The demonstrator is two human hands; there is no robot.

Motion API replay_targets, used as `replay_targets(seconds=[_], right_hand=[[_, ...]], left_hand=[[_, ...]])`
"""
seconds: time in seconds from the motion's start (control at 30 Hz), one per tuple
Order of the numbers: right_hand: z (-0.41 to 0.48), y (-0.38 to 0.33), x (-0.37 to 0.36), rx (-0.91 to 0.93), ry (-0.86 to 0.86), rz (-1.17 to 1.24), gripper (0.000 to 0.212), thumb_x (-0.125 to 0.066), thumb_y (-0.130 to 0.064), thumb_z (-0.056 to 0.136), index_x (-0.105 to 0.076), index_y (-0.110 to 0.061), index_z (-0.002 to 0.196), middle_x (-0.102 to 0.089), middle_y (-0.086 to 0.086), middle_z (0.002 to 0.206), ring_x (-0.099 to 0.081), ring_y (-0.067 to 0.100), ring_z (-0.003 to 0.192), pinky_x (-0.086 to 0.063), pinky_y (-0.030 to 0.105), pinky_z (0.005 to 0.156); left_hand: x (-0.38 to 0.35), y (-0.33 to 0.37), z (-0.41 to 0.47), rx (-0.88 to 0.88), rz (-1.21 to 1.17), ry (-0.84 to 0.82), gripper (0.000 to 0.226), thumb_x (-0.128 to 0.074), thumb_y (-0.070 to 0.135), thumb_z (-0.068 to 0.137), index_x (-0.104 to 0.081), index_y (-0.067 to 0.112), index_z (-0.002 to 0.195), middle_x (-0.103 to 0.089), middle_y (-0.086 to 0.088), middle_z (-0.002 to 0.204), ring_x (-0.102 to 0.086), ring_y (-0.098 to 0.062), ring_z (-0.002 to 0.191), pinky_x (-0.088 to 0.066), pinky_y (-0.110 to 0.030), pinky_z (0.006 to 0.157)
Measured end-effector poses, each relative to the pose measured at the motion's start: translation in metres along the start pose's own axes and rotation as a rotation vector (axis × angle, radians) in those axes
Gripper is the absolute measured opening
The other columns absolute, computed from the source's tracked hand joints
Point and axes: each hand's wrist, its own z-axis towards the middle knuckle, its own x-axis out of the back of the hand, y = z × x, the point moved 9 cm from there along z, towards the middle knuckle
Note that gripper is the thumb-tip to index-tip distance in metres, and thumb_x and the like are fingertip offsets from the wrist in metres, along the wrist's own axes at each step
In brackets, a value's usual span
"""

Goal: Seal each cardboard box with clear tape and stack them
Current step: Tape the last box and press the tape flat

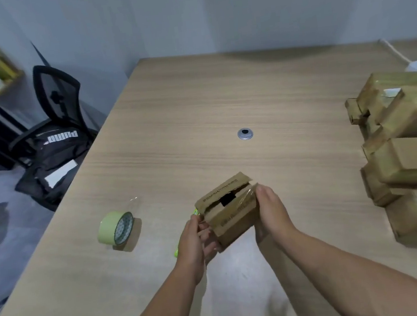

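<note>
A small cardboard box (231, 214) is held just above the wooden table (195, 101), its top flaps partly open with a dark gap showing. A strip of clear tape lies over its right top edge. My left hand (195, 241) grips the box's left side, with a green object partly hidden behind it. My right hand (271, 211) holds the right side, fingers pressing on the tape. A roll of tape (116, 228) stands on its edge to the left of the box, a loose clear end sticking up.
Several taped cardboard boxes (408, 149) are piled at the table's right edge. A metal cable grommet (245, 134) sits mid-table. A black office chair (56, 103) with a black bag (53, 161) stands left of the table, shelves beyond it.
</note>
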Motion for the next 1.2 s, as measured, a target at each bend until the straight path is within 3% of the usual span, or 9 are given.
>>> replay_targets(seconds=[0.07, 0.13, 0.23, 0.37, 0.5, 0.67, 0.9, 1.0, 1.2], right_hand=[[-0.009, 0.009, 0.000, 0.007, 0.019, -0.045, 0.043, -0.029, -0.051, 0.105, -0.060, -0.029, 0.124, -0.056, 0.003, 0.122, -0.057, 0.019, 0.113, -0.049, 0.043, 0.096], [-0.019, 0.016, 0.003, -0.014, 0.047, -0.015, 0.040, -0.028, -0.045, 0.107, -0.056, -0.029, 0.131, -0.051, 0.001, 0.128, -0.050, 0.018, 0.121, -0.042, 0.037, 0.101], [-0.036, 0.020, 0.003, -0.052, 0.051, 0.051, 0.038, -0.030, -0.040, 0.108, -0.049, -0.031, 0.139, -0.043, -0.004, 0.135, -0.043, 0.010, 0.122, -0.032, 0.027, 0.097], [-0.046, 0.016, -0.003, -0.051, 0.018, 0.079, 0.040, -0.030, -0.041, 0.109, -0.042, -0.032, 0.146, -0.038, -0.004, 0.137, -0.040, 0.008, 0.119, -0.029, 0.025, 0.096], [-0.043, 0.011, -0.010, -0.063, -0.001, 0.075, 0.042, -0.031, -0.041, 0.109, -0.040, -0.030, 0.148, -0.038, -0.002, 0.141, -0.039, 0.009, 0.118, -0.028, 0.025, 0.095], [-0.046, 0.011, -0.012, -0.062, -0.022, 0.082, 0.042, -0.029, -0.041, 0.109, -0.041, -0.028, 0.148, -0.039, -0.003, 0.142, -0.040, 0.010, 0.121, -0.029, 0.026, 0.096], [-0.048, 0.047, 0.012, -0.153, 0.049, -0.180, 0.034, -0.035, -0.036, 0.106, -0.059, -0.013, 0.110, -0.059, 0.009, 0.111, -0.054, 0.017, 0.097, -0.040, 0.033, 0.078], [-0.057, 0.070, 0.004, -0.226, -0.061, -0.296, 0.034, -0.039, -0.034, 0.106, -0.054, -0.008, 0.091, -0.057, 0.006, 0.091, -0.049, 0.017, 0.077, -0.036, 0.032, 0.065], [-0.070, 0.065, -0.055, -0.198, -0.291, -0.292, 0.030, -0.044, -0.035, 0.104, -0.052, -0.015, 0.083, -0.052, 0.002, 0.080, -0.045, 0.017, 0.070, -0.034, 0.028, 0.060]], left_hand=[[-0.004, 0.007, 0.007, -0.011, -0.026, -0.022, 0.038, -0.033, 0.033, 0.110, -0.062, 0.009, 0.106, -0.075, -0.002, 0.080, -0.072, -0.009, 0.066, -0.057, -0.025, 0.052], [-0.007, 0.013, 0.013, -0.025, -0.020, -0.035, 0.041, -0.032, 0.034, 0.110, -0.065, 0.010, 0.105, -0.076, 0.000, 0.077, -0.071, -0.005, 0.062, -0.056, -0.024, 0.052], [-0.011, 0.022, 0.020, -0.055, 0.022, -0.032, 0.042, -0.033, 0.037, 0.110, -0.068, 0.014, 0.101, -0.076, 0.004, 0.078, -0.070, -0.003, 0.066, -0.053, -0.024, 0.068], [-0.014, 0.029, 0.028, -0.053, 0.053, -0.016, 0.041, -0.037, 0.044, 0.107, -0.068, 0.018, 0.103, -0.070, 0.000, 0.102, -0.062, -0.012, 0.097, -0.044, -0.032, 0.104], [-0.008, 0.032, 0.029, -0.069, 0.071, 0.008, 0.041, -0.037, 0.048, 0.106, -0.067, 0.022, 0.098, -0.069, -0.001, 0.107, -0.060, -0.013, 0.100, -0.043, -0.030, 0.097], [0.001, 0.035, 0.025, -0.068, 0.104, 0.010, 0.046, -0.035, 0.049, 0.106, -0.069, 0.018, 0.112, -0.069, -0.002, 0.112, -0.059, -0.020, 0.115, -0.038, -0.037, 0.114], [0.012, 0.022, 0.013, -0.073, 0.086, 0.009, 0.045, -0.027, 0.045, 0.109, -0.064, 0.022, 0.121, -0.063, 0.004, 0.124, -0.050, -0.019, 0.132, -0.030, -0.041, 0.118], [0.024, 0.014, 0.009, -0.054, 0.090, 0.052, 0.052, -0.030, 0.044, 0.109, -0.055, 0.011, 0.140, -0.056, -0.003, 0.140, -0.048, -0.022, 0.135, -0.033, -0.037, 0.112], [0.070, 0.005, 0.004, -0.069, 0.137, 0.177, 0.043, -0.037, 0.042, 0.107, -0.060, 0.013, 0.129, -0.062, -0.003, 0.125, -0.057, -0.020, 0.115, -0.038, -0.034, 0.096]])
